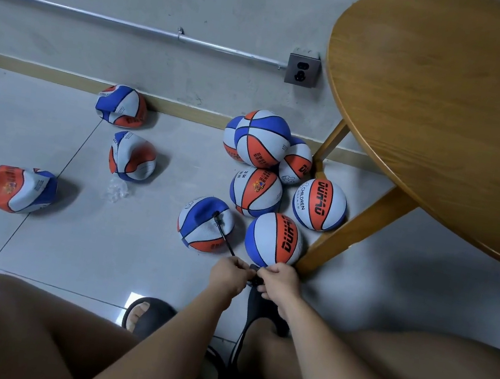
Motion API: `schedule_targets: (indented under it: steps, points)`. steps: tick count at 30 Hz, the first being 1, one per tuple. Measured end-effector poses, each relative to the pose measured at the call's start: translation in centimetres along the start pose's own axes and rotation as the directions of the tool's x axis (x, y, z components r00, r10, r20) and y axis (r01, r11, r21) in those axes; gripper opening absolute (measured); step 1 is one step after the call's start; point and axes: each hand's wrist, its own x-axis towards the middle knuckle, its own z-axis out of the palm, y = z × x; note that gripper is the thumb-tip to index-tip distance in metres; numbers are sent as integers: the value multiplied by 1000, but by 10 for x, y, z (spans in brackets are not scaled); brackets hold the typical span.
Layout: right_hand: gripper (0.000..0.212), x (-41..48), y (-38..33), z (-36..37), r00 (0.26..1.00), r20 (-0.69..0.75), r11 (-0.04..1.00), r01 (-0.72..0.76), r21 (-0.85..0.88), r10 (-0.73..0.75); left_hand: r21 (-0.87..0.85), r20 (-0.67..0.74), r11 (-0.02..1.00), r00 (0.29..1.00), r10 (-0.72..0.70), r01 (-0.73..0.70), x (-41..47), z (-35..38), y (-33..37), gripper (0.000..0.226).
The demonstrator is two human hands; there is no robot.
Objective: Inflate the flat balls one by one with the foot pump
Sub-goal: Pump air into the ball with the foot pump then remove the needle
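A partly flat blue, white and orange ball [205, 223] lies on the floor tiles with the pump's black hose [224, 237] plugged into its top. My left hand [230, 275] grips the near end of that hose. My right hand [277, 281] grips the top of the black foot pump [257, 309], which stands between my legs and is largely hidden by my arms. Three crumpled flat balls lie to the left: one by the wall [122, 105], one in the middle [132, 156], one farthest left [19, 189]. Several inflated balls [264, 138] are piled to the right.
A round wooden table [444, 120] overhangs the right side, its leg [355, 230] slanting down beside the inflated balls. A wall socket [302, 69] and a metal conduit [136, 25] run along the wall. A crumpled clear plastic wrapper [117, 190] lies on the tiles. My sandalled foot [147, 316] rests near the pump.
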Motion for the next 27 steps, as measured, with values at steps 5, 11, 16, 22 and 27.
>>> schedule_targets:
  steps: [5, 11, 16, 22, 27]
  points:
    - [5, 0, -38, -11, 996, 28, 990, 86, 111, -90, -165, 142, 986, 990, 17, 7, 1, -31, 37, 13]
    - [5, -4, -68, -13, 988, 69, 960, 115, 256, -137, -225, 225, 974, 972, 68, -16, 1, -52, 69, 21]
    - [9, 4, -37, -9, 994, 76, 979, 57, 196, -74, -170, 210, 985, 976, 61, -25, 3, -38, 38, 23]
    - [5, 10, -6, 0, 995, 44, 995, 87, 39, -88, -22, 61, 994, 992, 110, -109, 6, -15, 6, 24]
    - [6, 18, 16, 2, 991, 61, 981, 125, -145, -117, 89, -6, 988, 992, 125, -124, -1, -3, -15, 25]
